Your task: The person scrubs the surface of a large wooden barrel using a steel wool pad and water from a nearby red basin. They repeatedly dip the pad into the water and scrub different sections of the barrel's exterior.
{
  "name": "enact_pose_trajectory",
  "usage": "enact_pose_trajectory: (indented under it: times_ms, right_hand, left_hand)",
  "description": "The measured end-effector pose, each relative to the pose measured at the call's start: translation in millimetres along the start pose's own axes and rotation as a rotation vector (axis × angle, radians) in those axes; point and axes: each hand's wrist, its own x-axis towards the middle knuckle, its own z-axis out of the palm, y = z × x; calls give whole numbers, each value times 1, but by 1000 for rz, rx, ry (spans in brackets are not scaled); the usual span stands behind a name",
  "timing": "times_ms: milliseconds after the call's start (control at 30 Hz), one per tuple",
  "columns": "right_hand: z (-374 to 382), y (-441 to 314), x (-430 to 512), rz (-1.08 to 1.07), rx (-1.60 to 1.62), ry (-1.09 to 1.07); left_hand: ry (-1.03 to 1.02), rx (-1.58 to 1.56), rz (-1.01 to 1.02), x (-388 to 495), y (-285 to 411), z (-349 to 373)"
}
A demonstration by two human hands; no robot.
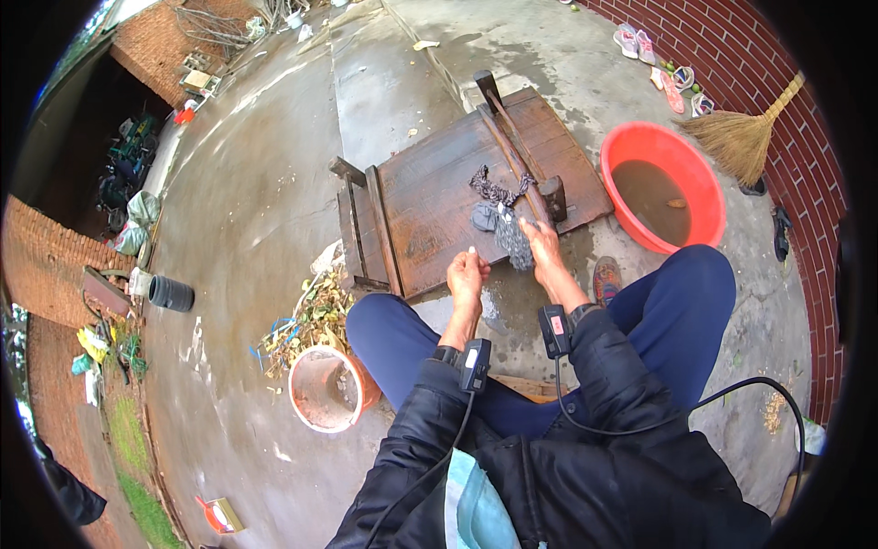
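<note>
An overturned wooden table [439, 199] lies before me, its battens and short legs facing up, its dark boards wet. My right hand [547, 254] is at its near edge, beside a batten, with a grey stringy scrubber [513, 241] at its thumb side. The scrubber hangs partly past the table's edge. A dark grey cloth piece [484, 217] and a twisted patterned cloth strip [492, 189] adjoin it; whether they are joined is unclear. Left of the scrubber, my left hand [468, 278] is curled into a loose fist, with nothing visible in it.
A red basin [713, 185] of murky water stands right of the table. An orange bucket [367, 391] is by my left knee, near a heap of dry leaves [319, 312]. A straw broom [737, 134] leans on the brick wall [748, 41]; shoes [634, 42] lie along it.
</note>
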Motion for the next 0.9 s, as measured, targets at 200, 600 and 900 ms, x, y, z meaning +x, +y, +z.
enact_pose_trajectory:
  times_ms: [200, 600, 900]
  right_hand:
    - [41, -81, 6, -153, 12, -243]
    - [24, -39, 55, -51, -288, -214]
    - [29, -22, 71, -110, -493, -232]
  left_hand:
    - [114, -116, 137, 12, 66, -42]
    - [294, -281, 245, 32, 141, -102]
    - [300, -329, 210, 61, 134, -100]
